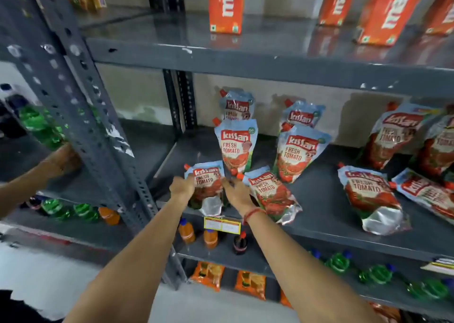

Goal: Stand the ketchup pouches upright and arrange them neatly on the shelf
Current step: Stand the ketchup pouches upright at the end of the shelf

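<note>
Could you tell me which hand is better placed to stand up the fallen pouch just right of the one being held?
The right hand: it already lies against that flat pouch, while the left hand grips the other pouch.

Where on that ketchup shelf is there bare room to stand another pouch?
Bare shelf lies between the middle pouches and the right lying pouch, and in the left back corner. It is crowded around both hands and at the far right.

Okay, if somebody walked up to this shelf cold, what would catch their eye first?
Probably the red-and-blue ketchup pouches scattered over the middle shelf, some upright at the back, others flat near the front edge. Next, the left hand and right hand around the front-left pouch.
</note>
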Demonstrator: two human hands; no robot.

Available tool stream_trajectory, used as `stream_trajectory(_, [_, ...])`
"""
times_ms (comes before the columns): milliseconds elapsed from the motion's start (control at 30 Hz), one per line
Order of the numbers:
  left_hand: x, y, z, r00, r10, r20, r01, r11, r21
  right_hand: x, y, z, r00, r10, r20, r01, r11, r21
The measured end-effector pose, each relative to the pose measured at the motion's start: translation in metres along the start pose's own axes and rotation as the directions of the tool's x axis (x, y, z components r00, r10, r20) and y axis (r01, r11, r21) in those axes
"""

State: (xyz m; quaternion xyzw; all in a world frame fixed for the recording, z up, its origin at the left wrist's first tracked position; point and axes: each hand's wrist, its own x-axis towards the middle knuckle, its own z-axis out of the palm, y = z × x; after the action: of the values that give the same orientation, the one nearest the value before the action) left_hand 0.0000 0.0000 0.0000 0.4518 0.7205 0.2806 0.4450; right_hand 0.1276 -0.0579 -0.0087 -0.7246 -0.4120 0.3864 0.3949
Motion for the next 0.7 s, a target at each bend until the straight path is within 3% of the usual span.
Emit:
stream_trajectory(133, [0.005, 0.009, 0.005, 0.992, -0.124, 0.032, 0.127, 0.983, -0.13, 0.015, -0.004, 0.012, 0.987, 0.161, 0.013, -0.16, 0.964, 0.211])
stream_trajectory(400, [0.013, 0.008, 0.001, 0.979, -0.148, 0.142, 0.193, 0.896, -0.401, 0.021, -0.005, 0.016, 0.963, 0.219, 0.157, -0.268, 0.842, 0.468])
stream_trajectory(533, [0.014, 0.011, -0.006, 0.987, -0.03, 0.157, 0.107, 0.858, -0.502, 0.015, -0.008, 0.013, 0.981, 0.119, 0.155, -0.18, 0.858, 0.48])
stream_trajectory(700, [0.006, 0.031, -0.02, 0.963, 0.228, 0.14, -0.124, 0.845, -0.521, 0.013, -0.02, -0.004, 0.989, -0.147, 0.026, 0.114, 0.858, 0.502])
